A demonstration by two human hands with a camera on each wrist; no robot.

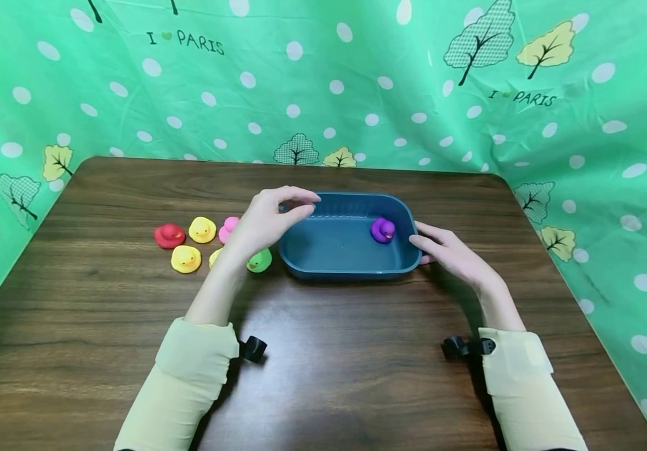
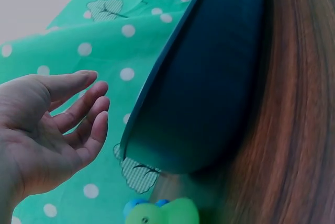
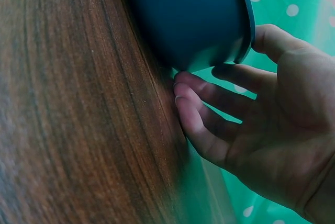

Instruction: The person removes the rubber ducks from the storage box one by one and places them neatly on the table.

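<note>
A dark blue plastic basin (image 1: 346, 274) sits on the table with a purple rubber duck (image 1: 383, 230) inside, toward its right end. My left hand (image 1: 269, 219) is raised over the basin's left end, its fingers loosely bent and holding nothing. In the left wrist view, a gap shows between this hand (image 2: 52, 130) and the basin wall (image 2: 204, 77). At the right end, my right hand (image 1: 450, 254) grips the basin, thumb at the rim and fingers against the outer side. The right wrist view shows the lower fingertips of that hand (image 3: 261, 103) close to the tabletop.
Left of the basin lie several rubber ducks: a red duck (image 1: 169, 236), yellow ducks (image 1: 202, 230), a pink duck (image 1: 227, 228) and a green duck (image 1: 259, 260). My left hand and wrist partly cover some. A green dotted cloth (image 1: 323, 81) hangs behind the wooden table (image 1: 329, 351).
</note>
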